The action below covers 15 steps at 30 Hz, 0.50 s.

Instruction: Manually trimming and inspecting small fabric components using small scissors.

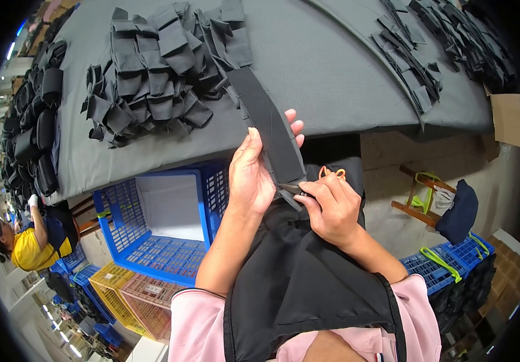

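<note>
A long dark-grey fabric strip [269,120] slants from the table edge down toward my lap. My left hand [252,175] is closed around its middle, thumb on the near side and fingertips showing past the far edge. In my right hand [335,208] are small metal thread snips [288,188], pinched between thumb and fingers, their blades at the strip's lower end. Much of the snips is covered by the fingers. A heap of folded dark fabric pieces [145,72] lies beyond my left hand, touching the strip's upper end.
Grey cloth covers the table [314,66]. More fabric pieces [411,66] lie at the far right. A blue crate [151,253] stands below the edge on the left, near yellow and pink crates. A wooden stool [414,208] is at right. Another person [33,247] works at far left.
</note>
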### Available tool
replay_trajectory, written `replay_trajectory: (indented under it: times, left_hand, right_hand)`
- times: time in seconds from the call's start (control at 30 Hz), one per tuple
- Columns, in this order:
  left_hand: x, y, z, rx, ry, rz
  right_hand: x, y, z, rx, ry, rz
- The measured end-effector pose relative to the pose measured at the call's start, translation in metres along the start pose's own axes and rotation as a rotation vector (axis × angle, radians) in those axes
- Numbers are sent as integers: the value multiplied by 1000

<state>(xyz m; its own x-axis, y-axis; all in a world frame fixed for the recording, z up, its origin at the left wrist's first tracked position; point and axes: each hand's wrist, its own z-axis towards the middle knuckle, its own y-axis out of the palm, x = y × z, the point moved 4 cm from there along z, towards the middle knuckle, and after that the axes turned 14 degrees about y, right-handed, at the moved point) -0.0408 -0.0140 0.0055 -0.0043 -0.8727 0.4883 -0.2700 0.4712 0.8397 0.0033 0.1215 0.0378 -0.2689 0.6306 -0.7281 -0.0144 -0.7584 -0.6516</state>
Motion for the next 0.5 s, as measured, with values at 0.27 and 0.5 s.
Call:
replay_trajectory:
  times: [0.27,0.5]
  left_hand:
    - [-2,0,-4,19,-20,18]
    - [-2,1,-4,8,-27,-28]
  right_hand:
    - [2,-3,0,36,22,52]
    - [1,-5,-1,99,16,123]
